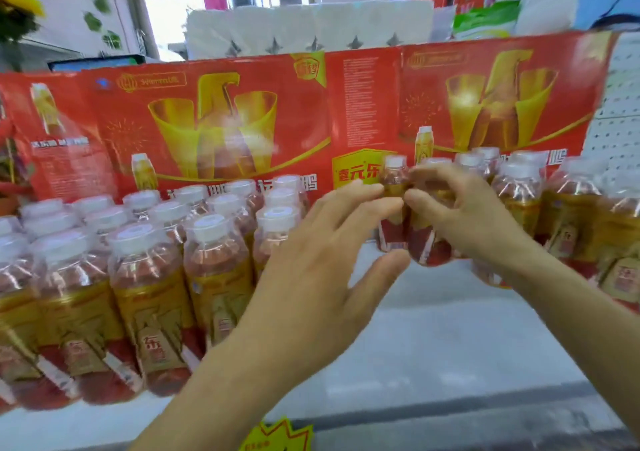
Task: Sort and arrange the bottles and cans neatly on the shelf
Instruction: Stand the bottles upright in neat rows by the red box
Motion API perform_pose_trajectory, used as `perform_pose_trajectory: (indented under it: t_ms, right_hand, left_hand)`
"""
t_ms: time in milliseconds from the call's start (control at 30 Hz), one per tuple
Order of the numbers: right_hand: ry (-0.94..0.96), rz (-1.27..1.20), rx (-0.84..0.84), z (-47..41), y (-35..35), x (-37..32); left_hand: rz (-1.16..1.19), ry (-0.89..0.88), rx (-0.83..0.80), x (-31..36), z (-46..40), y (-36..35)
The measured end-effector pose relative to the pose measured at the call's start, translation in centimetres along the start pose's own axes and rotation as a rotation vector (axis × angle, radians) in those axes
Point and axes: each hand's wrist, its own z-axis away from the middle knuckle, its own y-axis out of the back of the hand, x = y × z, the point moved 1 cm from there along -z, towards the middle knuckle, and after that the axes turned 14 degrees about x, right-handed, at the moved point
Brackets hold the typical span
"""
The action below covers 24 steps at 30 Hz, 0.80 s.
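Most of the sorting looks done on the left: a block of bottles [145,277] stands in tidy rows on the shelf [433,339], running from its front edge back to the red carton wall [214,118]. A second group [568,215] stands toward the shelf's right end, looser and less even, as far as the blur lets you judge. Between the two groups the shelf shows bare, so that gap is probably what you have left to fill or close.

Your right hand [464,215] has its fingers curled round a bottle [424,239] near the back of the shelf, at the inner edge of the right group; that bottle tilts and may be lifted off the shelf, though I can't tell for sure. Another bottle [394,201] stands just beside it. Your left hand [322,260] is spread and loose, gripping nothing, its fingertips close to the right hand's.
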Motion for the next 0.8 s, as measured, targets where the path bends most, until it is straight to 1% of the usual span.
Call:
perform_pose_trajectory:
  t_ms: [67,133,167,200,267,333,367,500,567,633,700,800]
  right_hand:
    - [0.056,0.145,0.017,-3.3,1.0,1.6]
    - [0.121,0.345,-0.056,-6.7,1.3,3.1]
    - [0.151,0.444,-0.119,-8.2,1.1,3.8]
    - [0.171,0.527,-0.193,-9.4,0.9,4.2]
    - [0.192,0.655,-0.363,-11.1,0.4,4.7]
    - [0.235,0.740,-0.485,-11.9,0.1,4.9]
    - [0.263,0.761,-0.498,-12.2,0.1,5.0]
    - [0.328,0.749,-0.486,-13.2,0.2,5.4]
    - [0.325,0.714,-0.493,-13.4,0.4,5.7]
    - [0.333,0.692,-0.506,-13.5,0.7,6.0]
    - [0.329,0.664,-0.512,-13.5,1.0,6.2]
    - [0.299,0.627,-0.517,-13.4,1.4,6.1]
  left_hand:
    - [0.134,0.120,0.020,0.8,-2.1,-2.9]
    - [0.289,0.319,0.078,0.6,-4.6,-6.2]
    - [0.348,0.417,0.113,0.1,-6.1,-7.9]
    - [0.360,0.493,0.143,-0.8,-7.6,-9.7]
    - [0.250,0.561,0.147,-3.3,-10.8,-13.0]
    - [0.076,0.591,0.089,-5.8,-13.8,-15.6]
    - [-0.010,0.597,0.035,-6.9,-15.1,-16.7]
    - [-0.290,0.582,-0.324,-9.5,-18.4,-19.6]
    - [-0.455,0.502,-0.385,-10.0,-19.4,-20.6]
    - [-0.600,0.416,-0.385,-9.7,-20.0,-20.8]
    - [-0.583,0.385,-0.451,-9.3,-20.5,-20.2]
    - [-0.419,0.421,-0.598,-9.1,-20.8,-17.2]
